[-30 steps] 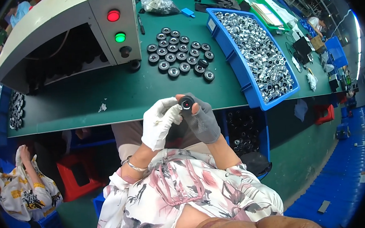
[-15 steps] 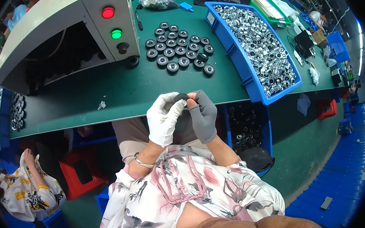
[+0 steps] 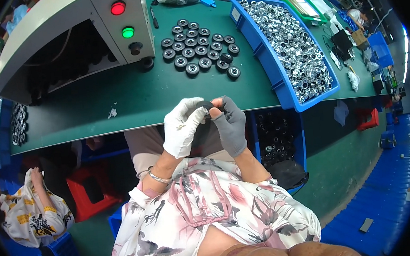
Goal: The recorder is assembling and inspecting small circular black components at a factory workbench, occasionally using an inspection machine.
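A small black wheel (image 3: 205,104) is pinched between my two hands at the front edge of the green table. My left hand (image 3: 182,127), in a white glove, closes on its left side. On its right side, the thumb and bare fingertips of my right hand (image 3: 230,127) grip it; that hand wears a grey fingerless glove. The fingers hide much of the wheel. Beyond my hands, several black wheels with silver centres (image 3: 191,51) lie grouped on the table. To the right stands a blue bin (image 3: 272,77) full of shiny metal rings (image 3: 300,53).
A pale machine (image 3: 102,20) with a red and a green light stands at the left. Under the table edge, a blue crate (image 3: 298,140) holds black rings. Another person (image 3: 35,208) sits at the left by a red stool (image 3: 92,192). A marker (image 3: 154,17) lies beside the machine.
The view has shifted slightly. Both hands still hold the black wheel, and my fingers have turned a little around it.
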Demonstrator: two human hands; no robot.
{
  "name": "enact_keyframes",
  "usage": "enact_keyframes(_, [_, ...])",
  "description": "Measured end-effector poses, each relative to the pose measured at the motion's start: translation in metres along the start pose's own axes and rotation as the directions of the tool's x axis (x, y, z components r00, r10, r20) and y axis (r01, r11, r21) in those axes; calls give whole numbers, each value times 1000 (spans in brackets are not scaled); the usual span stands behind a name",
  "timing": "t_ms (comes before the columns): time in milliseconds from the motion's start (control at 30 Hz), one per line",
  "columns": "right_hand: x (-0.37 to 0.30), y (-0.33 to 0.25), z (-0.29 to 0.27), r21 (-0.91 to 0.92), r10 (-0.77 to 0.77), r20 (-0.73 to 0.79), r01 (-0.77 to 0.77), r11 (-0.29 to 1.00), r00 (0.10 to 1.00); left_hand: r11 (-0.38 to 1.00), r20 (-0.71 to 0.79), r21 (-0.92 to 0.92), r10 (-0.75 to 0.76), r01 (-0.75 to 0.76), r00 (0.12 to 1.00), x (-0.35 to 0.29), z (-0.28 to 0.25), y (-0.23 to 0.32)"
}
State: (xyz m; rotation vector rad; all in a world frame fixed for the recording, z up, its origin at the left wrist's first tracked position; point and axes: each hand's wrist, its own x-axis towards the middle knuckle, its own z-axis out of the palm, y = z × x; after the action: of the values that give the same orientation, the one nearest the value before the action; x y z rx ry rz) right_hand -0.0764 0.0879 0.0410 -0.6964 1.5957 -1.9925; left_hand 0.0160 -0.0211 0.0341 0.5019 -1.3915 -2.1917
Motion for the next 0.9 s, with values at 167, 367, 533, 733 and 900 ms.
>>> enact_keyframes(167, [-6,0,-7,-120,12,28,-8,993,1000,986,81,76,145,-151,986,-2,1,4])
enact_keyframes(367, [2,-10,-11,-77,46,96,-38,996,994,988,112,155,7,-24,994,-2,-7,5])
enact_keyframes(533, [5,1,-19,-163,-53,110,70,984,993,921,58,348,164,-174,985,-5,2,-8])
enact_keyframes(733, [-1,5,-20,-117,10,85,0,993,996,980,67,189,48,-60,997,-6,2,-8])
enact_keyframes(900, [5,-7,-22,-121,50,116,-36,992,992,986,61,168,-4,-6,998,-4,-1,-5])
